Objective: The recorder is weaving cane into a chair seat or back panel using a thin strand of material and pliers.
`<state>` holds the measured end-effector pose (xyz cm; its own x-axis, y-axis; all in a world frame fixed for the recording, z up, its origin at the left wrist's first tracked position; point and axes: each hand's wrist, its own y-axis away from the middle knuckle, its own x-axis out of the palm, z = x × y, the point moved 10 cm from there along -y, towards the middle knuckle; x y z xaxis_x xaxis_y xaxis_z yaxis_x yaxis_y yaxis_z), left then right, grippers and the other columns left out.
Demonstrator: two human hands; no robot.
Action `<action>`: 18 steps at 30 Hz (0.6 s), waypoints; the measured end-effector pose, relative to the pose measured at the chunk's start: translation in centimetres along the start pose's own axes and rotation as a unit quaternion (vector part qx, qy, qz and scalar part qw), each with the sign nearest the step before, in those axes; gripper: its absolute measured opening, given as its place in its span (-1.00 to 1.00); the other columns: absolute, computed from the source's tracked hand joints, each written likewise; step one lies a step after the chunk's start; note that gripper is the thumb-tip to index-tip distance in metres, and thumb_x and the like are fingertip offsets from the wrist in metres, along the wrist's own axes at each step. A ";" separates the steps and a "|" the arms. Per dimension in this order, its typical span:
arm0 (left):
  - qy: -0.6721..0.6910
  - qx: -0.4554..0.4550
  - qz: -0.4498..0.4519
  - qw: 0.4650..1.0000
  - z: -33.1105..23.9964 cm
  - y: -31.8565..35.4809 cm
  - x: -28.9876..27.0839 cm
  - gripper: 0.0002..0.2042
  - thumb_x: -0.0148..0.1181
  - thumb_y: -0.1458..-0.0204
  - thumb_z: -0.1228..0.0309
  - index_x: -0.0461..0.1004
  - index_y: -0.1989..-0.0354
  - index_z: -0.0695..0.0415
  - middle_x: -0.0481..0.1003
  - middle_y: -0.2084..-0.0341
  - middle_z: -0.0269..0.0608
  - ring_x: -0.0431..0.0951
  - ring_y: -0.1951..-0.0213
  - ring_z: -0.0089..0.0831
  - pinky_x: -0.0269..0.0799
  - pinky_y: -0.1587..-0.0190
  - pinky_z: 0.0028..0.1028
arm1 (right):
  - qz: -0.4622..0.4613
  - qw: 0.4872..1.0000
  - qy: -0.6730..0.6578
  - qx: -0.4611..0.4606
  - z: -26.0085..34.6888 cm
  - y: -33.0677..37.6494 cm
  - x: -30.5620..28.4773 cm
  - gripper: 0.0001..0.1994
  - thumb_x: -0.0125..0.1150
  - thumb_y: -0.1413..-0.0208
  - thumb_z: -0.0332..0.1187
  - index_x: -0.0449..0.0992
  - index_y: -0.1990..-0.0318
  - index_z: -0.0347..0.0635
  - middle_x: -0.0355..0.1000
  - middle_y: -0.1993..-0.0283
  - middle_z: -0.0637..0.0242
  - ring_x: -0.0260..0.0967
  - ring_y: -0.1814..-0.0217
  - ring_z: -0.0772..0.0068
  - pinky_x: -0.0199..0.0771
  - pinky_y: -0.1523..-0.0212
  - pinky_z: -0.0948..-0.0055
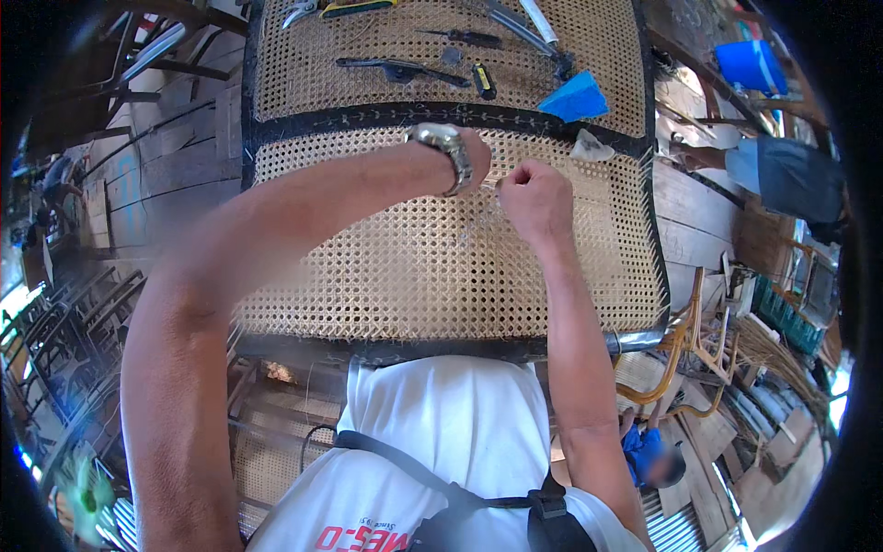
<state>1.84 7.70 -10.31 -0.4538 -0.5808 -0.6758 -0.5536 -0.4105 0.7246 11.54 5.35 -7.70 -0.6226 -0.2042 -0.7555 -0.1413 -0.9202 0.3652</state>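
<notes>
A woven cane panel (405, 276) in a dark wooden frame (441, 352) lies in front of me. Above its far half, my left hand (476, 155) bends down toward the weave, a metal watch (444, 147) on its wrist. The fingers look curled, but what they hold is hidden. Just to its right, my right hand (538, 198) is closed in a fist, thumb side up. Between the two hands shows a thin pale strand (489, 186), partly blurred. Loose cane ends (651, 230) stick out along the panel's right edge.
On the far panel lie a screwdriver (467, 38), a dark long tool (402, 70), a small black-and-yellow tool (484, 81), yellow-handled cutters (359, 7) and a blue block (576, 97). A crumpled white piece (591, 147) rests nearer. Chair frames (685, 354) and a person (655, 460) are at right.
</notes>
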 end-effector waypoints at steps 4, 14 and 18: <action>0.073 -0.029 -0.025 0.997 0.4 1.1 1.7 -0.78 0.28 0.01 0.30 0.67 0.26 0.17 0.66 0.31 -0.04 0.69 0.23 -0.13 0.64 0.21 -0.21 | 0.009 1.000 0.010 0.003 -0.6 -0.2 0.2 -0.83 0.12 0.05 -0.33 0.58 0.49 -0.21 0.53 0.45 0.03 0.52 0.37 0.06 0.51 0.26 0.18; 0.200 -0.033 -0.101 0.974 2.7 -1.1 4.2 -0.64 0.16 -0.19 0.13 0.53 0.47 0.19 0.60 0.53 -0.07 0.62 0.49 -0.29 0.53 0.42 -0.29 | 0.057 0.998 0.004 -0.022 0.1 -0.5 3.0 -0.78 0.15 0.01 -0.24 0.65 0.44 -0.16 0.57 0.37 0.04 0.56 0.30 0.04 0.54 0.23 0.15; 0.454 -0.092 0.039 0.885 4.5 -0.6 5.1 -0.44 0.10 -0.17 -0.15 0.60 0.56 0.15 0.59 0.66 -0.16 0.54 0.67 -0.44 0.55 0.40 -0.37 | 0.011 0.990 0.123 -0.065 1.5 0.1 3.0 -0.79 0.17 -0.04 -0.25 0.64 0.34 -0.15 0.55 0.24 0.09 0.53 0.14 0.02 0.48 0.09 0.05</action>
<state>-3.24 8.14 -14.81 0.3096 -0.9038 -0.2953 -0.3846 -0.4031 0.8304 8.52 5.16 -9.17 -0.4159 -0.2852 -0.8635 -0.0199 -0.9464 0.3222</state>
